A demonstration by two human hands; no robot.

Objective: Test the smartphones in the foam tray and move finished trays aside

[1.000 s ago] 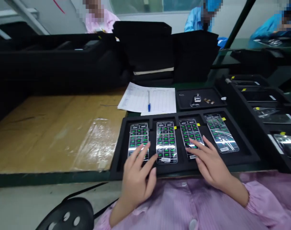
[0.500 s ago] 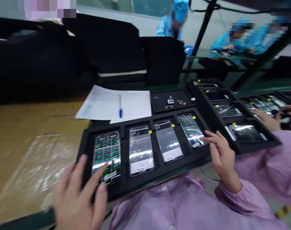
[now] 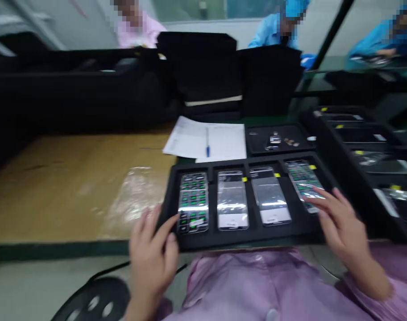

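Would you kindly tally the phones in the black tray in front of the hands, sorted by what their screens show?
Phones with a green-grid screen: 2, the far-left phone near the left hand and the far-right phone under the right hand.
Phones with a pale grey-white screen: 2, the second phone and the third phone.
Total: 4 in the black tray.

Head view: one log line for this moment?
left hand open, at black tray front-left corner | right hand open, fingertips on rightmost phone | four phones in tray | papers, pen behind
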